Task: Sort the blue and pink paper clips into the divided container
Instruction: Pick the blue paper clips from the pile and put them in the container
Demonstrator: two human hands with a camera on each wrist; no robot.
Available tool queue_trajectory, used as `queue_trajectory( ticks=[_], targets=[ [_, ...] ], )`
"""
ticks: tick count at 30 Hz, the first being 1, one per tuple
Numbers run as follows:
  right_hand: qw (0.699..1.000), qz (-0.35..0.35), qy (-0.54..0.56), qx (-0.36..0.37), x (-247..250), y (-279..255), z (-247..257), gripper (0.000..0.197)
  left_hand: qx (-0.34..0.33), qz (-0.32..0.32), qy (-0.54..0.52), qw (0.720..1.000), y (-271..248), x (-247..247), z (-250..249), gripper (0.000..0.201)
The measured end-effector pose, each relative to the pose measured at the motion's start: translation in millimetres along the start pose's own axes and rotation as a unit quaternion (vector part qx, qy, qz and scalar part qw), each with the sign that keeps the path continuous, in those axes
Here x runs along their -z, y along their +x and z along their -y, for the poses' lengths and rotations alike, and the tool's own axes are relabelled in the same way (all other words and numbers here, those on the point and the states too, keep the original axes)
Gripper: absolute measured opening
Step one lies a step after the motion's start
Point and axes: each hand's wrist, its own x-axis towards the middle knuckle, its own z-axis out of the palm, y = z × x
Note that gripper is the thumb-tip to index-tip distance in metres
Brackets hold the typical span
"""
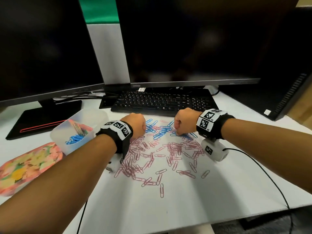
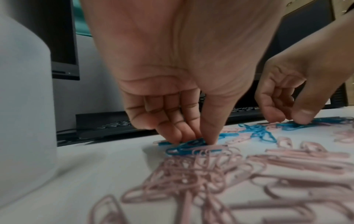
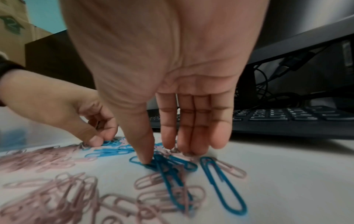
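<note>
Head view first: both my hands are down on the white desk (image 1: 177,208), working the far edge of the scattered clips. My left hand (image 1: 135,124) sits at the left end of the blue paper clips (image 1: 160,130), and my right hand (image 1: 184,121) at their right end, just in front of the black keyboard (image 1: 162,101). Nearer to me, the pink paper clips (image 1: 152,159) spread wide across the desk, a few mixed in among the blue.

Left wrist view now: my left fingers (image 2: 172,128) and thumb come together on a small bunch of blue clips (image 2: 186,147), pinching them against the desk right at the far edge of a pink heap.

Right wrist view: my right thumb (image 3: 142,144) presses down on a blue cluster (image 3: 168,165) while the four fingers hang straight and close together, tips touching down just beyond it. So that hand is pressing with nothing clasped. One blue clip (image 3: 222,186) lies alone just to the right.

Off to the left stands the translucent divided container (image 1: 74,130), with blue clips piled in its near compartment and what looks like mixed-colour clips in the far one. Its floral lid (image 1: 28,166) lies nearer me on the left. Two dark monitors (image 1: 185,39) stand behind the keyboard.
</note>
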Motion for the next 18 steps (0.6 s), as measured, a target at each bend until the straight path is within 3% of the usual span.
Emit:
queue_trajectory(
  ticks=[6,13,18],
  targets=[
    [0.999,-0.009,-0.038,-0.036,-3.3,2.4,4.8,0.029,0.002,0.012,-0.016,1.000,-2.7,-2.8,5.1,0.018],
    [0.999,0.009,0.008,-0.049,-3.0,-7.0,5.7,0.030,-0.005,-0.022,-0.049,0.999,-14.3,-1.4,7.3,0.020],
    [0.999,0.011,-0.005,-0.044,-6.8,-12.2,4.3,0.019,-0.001,-0.025,-0.058,0.998,-20.0,-0.3,9.6,0.027]
  ],
)
